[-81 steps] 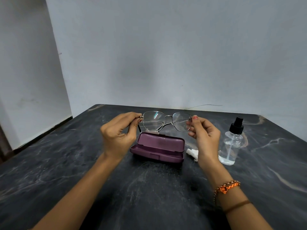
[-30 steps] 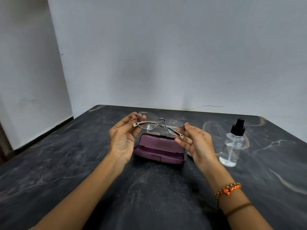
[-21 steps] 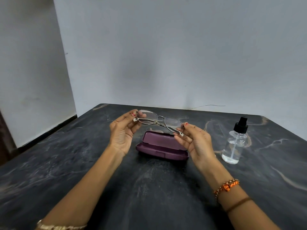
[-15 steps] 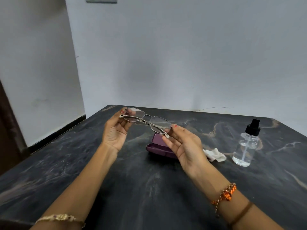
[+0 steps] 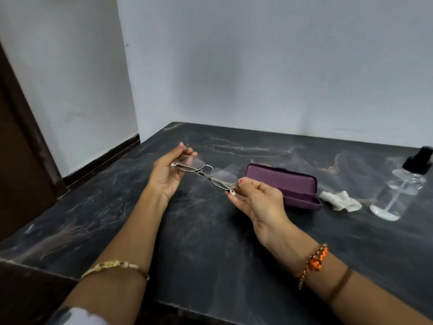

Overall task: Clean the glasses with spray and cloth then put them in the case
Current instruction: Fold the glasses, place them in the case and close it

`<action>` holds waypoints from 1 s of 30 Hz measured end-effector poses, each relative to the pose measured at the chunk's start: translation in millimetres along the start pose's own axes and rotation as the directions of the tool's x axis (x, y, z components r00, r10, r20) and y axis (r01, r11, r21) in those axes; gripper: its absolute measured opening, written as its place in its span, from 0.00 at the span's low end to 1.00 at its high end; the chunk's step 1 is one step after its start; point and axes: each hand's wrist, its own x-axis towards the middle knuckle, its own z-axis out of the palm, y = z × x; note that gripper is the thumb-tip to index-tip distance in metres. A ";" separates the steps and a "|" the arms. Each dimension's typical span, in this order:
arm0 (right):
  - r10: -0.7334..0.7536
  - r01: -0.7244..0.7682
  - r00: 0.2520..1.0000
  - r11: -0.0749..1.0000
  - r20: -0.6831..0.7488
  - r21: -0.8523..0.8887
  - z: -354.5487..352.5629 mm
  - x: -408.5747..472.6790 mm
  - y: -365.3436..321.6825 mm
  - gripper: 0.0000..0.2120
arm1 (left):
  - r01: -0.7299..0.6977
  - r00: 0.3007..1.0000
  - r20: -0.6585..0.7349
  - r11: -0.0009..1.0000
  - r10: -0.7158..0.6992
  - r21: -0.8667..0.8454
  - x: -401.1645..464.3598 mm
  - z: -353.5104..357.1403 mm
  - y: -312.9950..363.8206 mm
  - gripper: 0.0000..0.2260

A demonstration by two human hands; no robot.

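**Dark marble tabletop, folded glasses held between two hands**

Black, grey-veined marble table (image 5: 210, 242) fills the lower view, set into a corner of pale walls (image 5: 257, 66); a dark brown door or frame (image 5: 16, 148) stands at 9 o'clock.

Above the table's middle, the glasses (image 5: 207, 173) hang clear of the surface with their temples folded, tilted so the far end sits higher. The left hand (image 5: 167, 175) pinches the far end, thumb and fingertips curled round the rim and a white temple tip showing against the palm. The right hand (image 5: 257, 199) pinches the near end between thumb and forefinger, with the remaining fingers loosely curled beneath.

At 3 o'clock from the glasses, just behind the right hand, the purple case (image 5: 284, 185) lies open on the marble. Further toward 3 o'clock a crumpled white cloth (image 5: 339, 201) lies just beside the case's right end, and past it a clear spray bottle (image 5: 396, 195) with a black nozzle stands upright near the frame's right edge, a little liquid in its base.

Open marble spreads at 6 o'clock between the forearms and at 12 o'clock toward the wall. The table's left edge runs close beside the left forearm, and its near edge crosses under both arms.

A gold bracelet (image 5: 114, 266) circles the left forearm; an orange beaded band (image 5: 312, 263) and a brown band (image 5: 339, 285) circle the right wrist.

No readable writing or brand shows on the case or bottle.
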 end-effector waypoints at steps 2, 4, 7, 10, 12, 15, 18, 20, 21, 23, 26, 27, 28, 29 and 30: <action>-0.033 0.033 0.999 0.999 -0.012 -0.043 -1.0 -0.1 3.1 0.05 | 0.006 1.000 -0.008 0.999 -0.006 0.050 0.8 -1.5 -0.8 0.21; -0.063 0.061 0.998 0.993 -0.015 -0.105 -1.6 -0.6 5.7 0.05 | 0.015 1.000 -0.020 0.997 -0.014 0.071 2.2 -6.1 -2.4 0.19; -0.079 0.075 0.997 0.983 -0.020 -0.167 -1.7 -0.9 10.4 0.03 | 0.052 0.997 -0.066 0.991 -0.045 0.119 1.7 -8.0 -1.8 0.09; -0.102 0.098 0.995 0.962 -0.002 -0.254 -2.7 0.8 12.5 0.06 | 0.050 0.996 -0.083 0.983 -0.035 0.176 2.4 -8.7 -2.3 0.07; -0.127 0.126 0.992 0.935 0.016 -0.331 -4.5 2.9 13.9 0.07 | 0.044 0.995 -0.099 0.971 -0.021 0.234 3.0 -8.8 -3.1 0.08; -0.160 0.163 0.986 0.895 0.044 -0.414 -6.8 6.0 15.5 0.08 | 0.073 0.991 -0.131 0.959 -0.038 0.275 3.9 -7.8 -1.6 0.18; -0.188 0.199 0.979 0.847 0.074 -0.493 -8.3 7.5 17.8 0.09 | 0.046 0.988 -0.152 0.924 0.013 0.381 3.3 -7.2 -0.9 0.25; -0.208 0.225 0.974 0.822 0.092 -0.523 -8.5 8.1 18.8 0.10 | 0.017 0.984 -0.164 0.883 0.069 0.470 3.0 -4.3 -4.0 0.26; -0.217 0.238 0.971 0.811 0.103 -0.534 -8.5 8.8 18.5 0.10 | 0.007 0.981 -0.172 0.863 0.092 0.505 3.0 -1.9 -5.7 0.27; -0.247 0.271 0.961 0.780 0.121 -0.563 -11.3 8.8 17.1 0.09 | -0.016 0.975 -0.172 0.811 0.143 0.584 3.0 3.0 -11.0 0.27; -0.323 0.357 0.928 0.637 0.184 -0.683 -11.8 6.0 18.8 0.04 | -0.082 0.968 -0.116 0.718 0.222 0.691 0.9 1.2 -16.5 0.27; -0.346 0.388 0.913 0.575 0.215 -0.720 -11.3 4.4 19.5 0.04 | -0.098 0.966 -0.099 0.691 0.240 0.716 0.2 -1.3 -18.4 0.27; -0.366 0.416 0.897 0.514 0.247 -0.750 -11.1 2.9 20.5 0.06 | -0.109 0.963 -0.092 0.675 0.255 0.730 -0.5 -3.9 -20.2 0.27; -0.384 0.440 0.882 0.460 0.274 -0.771 -11.1 1.5 20.4 0.08 | -0.118 0.958 -0.092 0.665 0.272 0.737 -1.1 -5.3 -20.2 0.27; -0.401 0.460 0.867 0.414 0.297 -0.786 -10.7 -0.2 19.6 0.10 | -0.124 0.953 -0.095 0.657 0.288 0.744 -1.6 -5.6 -19.8 0.26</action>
